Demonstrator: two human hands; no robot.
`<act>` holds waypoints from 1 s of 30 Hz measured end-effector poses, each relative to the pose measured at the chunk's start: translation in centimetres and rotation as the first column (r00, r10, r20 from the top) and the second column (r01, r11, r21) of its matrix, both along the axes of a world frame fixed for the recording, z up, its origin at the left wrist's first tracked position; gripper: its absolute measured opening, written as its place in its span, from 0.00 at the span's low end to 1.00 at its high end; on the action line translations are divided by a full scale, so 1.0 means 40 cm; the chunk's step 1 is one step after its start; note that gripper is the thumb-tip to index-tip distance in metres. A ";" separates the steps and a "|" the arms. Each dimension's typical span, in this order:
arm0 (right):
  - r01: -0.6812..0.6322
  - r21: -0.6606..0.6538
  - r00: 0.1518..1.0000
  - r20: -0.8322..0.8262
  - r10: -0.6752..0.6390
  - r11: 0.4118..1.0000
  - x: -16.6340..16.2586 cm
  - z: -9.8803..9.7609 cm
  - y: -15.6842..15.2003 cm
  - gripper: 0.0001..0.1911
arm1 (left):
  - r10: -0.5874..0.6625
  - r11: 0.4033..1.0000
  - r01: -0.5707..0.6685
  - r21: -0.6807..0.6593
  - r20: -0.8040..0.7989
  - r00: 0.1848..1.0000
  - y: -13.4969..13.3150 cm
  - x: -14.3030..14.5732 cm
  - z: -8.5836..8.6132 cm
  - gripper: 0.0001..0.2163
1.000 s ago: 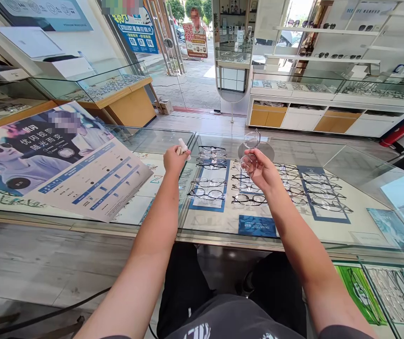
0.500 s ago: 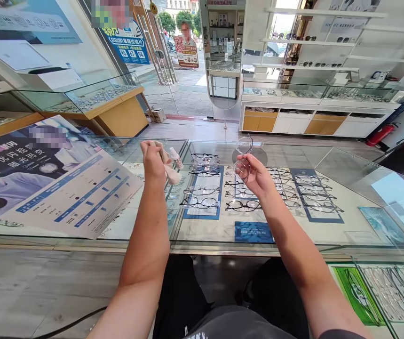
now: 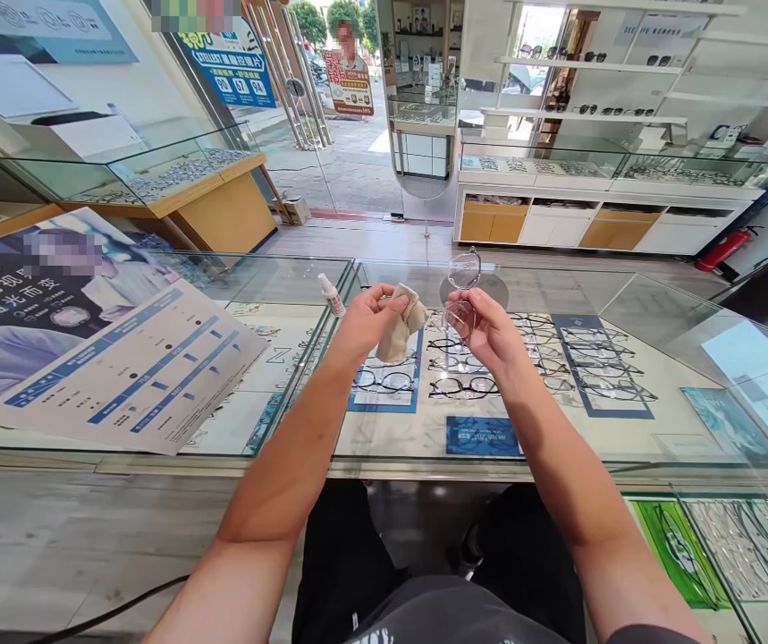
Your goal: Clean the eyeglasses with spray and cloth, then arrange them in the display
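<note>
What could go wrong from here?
The glasses, held only by the right hand above the glass counter, could slip and hit it. The bottle near the left hand, which holds a cloth, might get knocked over.

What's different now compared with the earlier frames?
The left hand, at the white bottle a second ago, has moved off to the right, taking the tan cloth close to the glasses; the bottle is left standing on the glass counter. The right hand still holds the glasses up.
</note>
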State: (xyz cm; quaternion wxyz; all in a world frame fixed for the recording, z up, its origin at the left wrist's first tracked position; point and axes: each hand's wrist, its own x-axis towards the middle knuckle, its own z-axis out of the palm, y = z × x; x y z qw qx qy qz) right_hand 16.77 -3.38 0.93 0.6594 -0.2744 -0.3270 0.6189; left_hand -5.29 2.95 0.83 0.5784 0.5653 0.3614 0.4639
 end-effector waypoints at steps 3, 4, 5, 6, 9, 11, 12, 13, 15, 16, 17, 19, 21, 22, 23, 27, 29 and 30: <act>0.005 0.011 1.000 0.014 -0.005 1.000 -0.007 -0.002 0.001 0.14 | -0.017 0.999 0.018 -0.026 0.033 0.999 -0.002 0.011 -0.006 0.30; 0.003 0.016 1.000 0.013 -0.003 1.000 -0.009 -0.002 0.001 0.15 | -0.029 0.999 0.031 -0.040 0.054 0.998 -0.003 0.014 -0.006 0.31; 0.001 0.020 1.000 0.010 -0.002 1.000 -0.011 -0.002 0.001 0.16 | -0.040 0.998 0.044 -0.050 0.074 0.996 -0.006 0.018 -0.007 0.31; 0.000 0.022 1.000 0.009 0.000 1.000 -0.014 -0.002 0.001 0.17 | -0.050 0.997 0.055 -0.059 0.090 0.995 -0.009 0.022 -0.007 0.31; 0.000 0.010 1.000 0.019 0.000 1.000 -0.020 -0.001 0.000 0.17 | -0.080 0.992 0.089 -0.091 0.106 0.991 -0.019 0.034 -0.009 0.30; 0.001 -0.004 1.000 0.027 -0.001 1.000 -0.022 -0.002 0.000 0.17 | -0.112 0.986 0.124 -0.112 0.107 0.988 -0.024 0.041 -0.013 0.30; 0.000 -0.009 1.000 0.029 0.000 1.000 -0.023 -0.003 0.000 0.17 | -0.127 0.983 0.139 -0.116 0.111 0.986 -0.026 0.044 -0.016 0.30; -0.002 -0.013 1.000 0.031 0.002 1.000 -0.024 -0.005 0.001 0.17 | -0.138 0.982 0.151 -0.116 0.115 0.984 -0.027 0.047 -0.018 0.30; -0.009 -0.013 0.999 0.041 0.010 1.000 -0.025 -0.010 0.003 0.18 | -0.153 0.980 0.167 -0.108 0.121 0.981 -0.029 0.051 -0.021 0.30; -0.013 -0.011 0.999 0.049 0.014 1.000 -0.025 -0.014 0.005 0.18 | -0.159 0.980 0.172 -0.104 0.121 0.980 -0.030 0.053 -0.021 0.30; -0.017 -0.007 0.998 0.060 0.017 1.000 -0.026 -0.018 0.007 0.18 | -0.164 0.979 0.176 -0.100 0.119 0.979 -0.032 0.054 -0.021 0.29; -0.021 0.001 0.996 0.083 0.021 1.000 -0.028 -0.026 0.011 0.19 | -0.168 0.979 0.178 -0.097 0.109 0.980 -0.035 0.055 -0.020 0.29; -0.022 0.008 0.995 0.098 0.021 1.000 -0.029 -0.034 0.014 0.19 | -0.176 0.977 0.186 -0.104 0.096 0.980 -0.038 0.056 -0.019 0.29; -0.022 0.012 0.995 0.101 0.021 1.000 -0.030 -0.037 0.015 0.20 | -0.183 0.975 0.192 -0.110 0.089 0.979 -0.040 0.055 -0.018 0.29; -0.022 0.017 0.995 0.101 0.020 1.000 -0.030 -0.039 0.016 0.20 | -0.191 0.973 0.200 -0.117 0.083 0.978 -0.041 0.055 -0.018 0.29; -0.011 0.023 0.995 0.101 0.008 1.000 -0.030 -0.041 0.018 0.20 | -0.218 0.961 0.228 -0.158 0.080 0.973 -0.040 0.052 -0.021 0.28; -0.002 0.017 0.994 0.106 0.000 1.000 -0.031 -0.039 0.017 0.21 | -0.231 0.952 0.246 -0.184 0.097 0.968 -0.037 0.051 -0.024 0.29; 0.001 0.015 0.994 0.108 -0.003 1.000 -0.031 -0.038 0.017 0.21 | -0.239 0.947 0.256 -0.196 0.108 0.965 -0.036 0.052 -0.026 0.29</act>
